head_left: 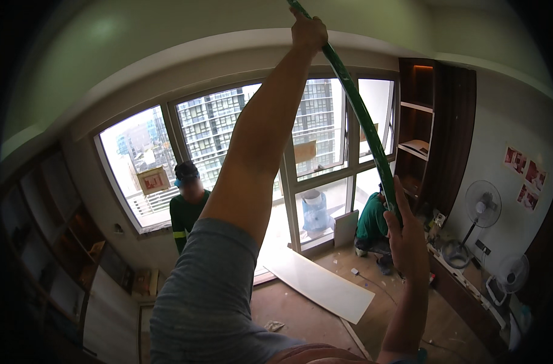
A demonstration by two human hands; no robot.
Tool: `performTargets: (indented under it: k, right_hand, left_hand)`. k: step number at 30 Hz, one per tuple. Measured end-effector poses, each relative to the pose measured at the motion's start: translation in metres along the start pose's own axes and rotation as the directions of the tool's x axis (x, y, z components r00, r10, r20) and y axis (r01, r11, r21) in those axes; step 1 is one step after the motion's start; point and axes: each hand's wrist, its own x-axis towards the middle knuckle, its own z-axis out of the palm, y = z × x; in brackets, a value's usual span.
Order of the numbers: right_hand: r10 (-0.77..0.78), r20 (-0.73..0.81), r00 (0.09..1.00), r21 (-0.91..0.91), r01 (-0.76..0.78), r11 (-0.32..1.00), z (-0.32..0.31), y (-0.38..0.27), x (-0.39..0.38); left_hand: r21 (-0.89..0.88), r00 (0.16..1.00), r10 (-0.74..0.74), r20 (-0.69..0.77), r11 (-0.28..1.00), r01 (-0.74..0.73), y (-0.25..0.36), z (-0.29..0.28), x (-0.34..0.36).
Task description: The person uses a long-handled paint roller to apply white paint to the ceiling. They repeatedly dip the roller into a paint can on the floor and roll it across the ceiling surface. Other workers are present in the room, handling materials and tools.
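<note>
A long green pole point(363, 115) with pale scuffs slants from the upper middle down to the right, its top end cut off by the picture's edge. High up, my left hand point(309, 31) is closed round it, the bare arm stretched far above a grey sleeve. Lower on the right, my right hand point(405, 238) holds the pole's lower part between thumb and fingers, with one finger pointing up along it. The pole's lower end is hidden behind this hand. Above my left hand runs the pale ceiling point(228, 18); whether the pole touches it cannot be seen.
A person in dark green point(188, 209) stands at left by the windows; another point(372, 221) crouches beyond my right hand. A white board point(319, 288) lies on the floor. Two fans point(483, 204) stand right, near dark shelves point(417, 133). A cable crosses the floor.
</note>
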Motion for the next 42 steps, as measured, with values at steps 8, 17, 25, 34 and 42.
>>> performTargets:
  k: [8,17,25,34,42]
  right_hand:
    - [0.143,0.111,0.983,-0.046,-0.138,0.989,-0.020,0.084,-0.112]
    - [0.423,0.131,0.896,-0.108,-0.412,0.905,-0.028,0.156,-0.228]
    - [0.631,0.106,0.768,-0.214,-0.603,0.769,-0.013,0.191,-0.289]
    - [0.750,0.316,0.581,-0.182,-0.738,0.649,-0.001,0.203,-0.364]
    - [0.570,0.695,0.439,-0.103,-0.723,0.683,0.063,0.217,-0.395]
  left_hand:
    - [-0.064,0.992,-0.056,-0.115,0.997,0.049,-0.066,-0.014,0.010]
    - [-0.272,0.979,-0.202,0.013,0.942,0.198,-0.112,0.006,-0.128]
    - [-0.208,0.969,-0.246,0.019,0.947,0.244,-0.139,0.004,-0.210]
    - [-0.251,0.951,-0.299,0.075,0.917,0.309,-0.132,-0.019,-0.342]
    - [-0.311,0.929,-0.346,0.130,0.876,0.370,-0.109,-0.088,-0.454]
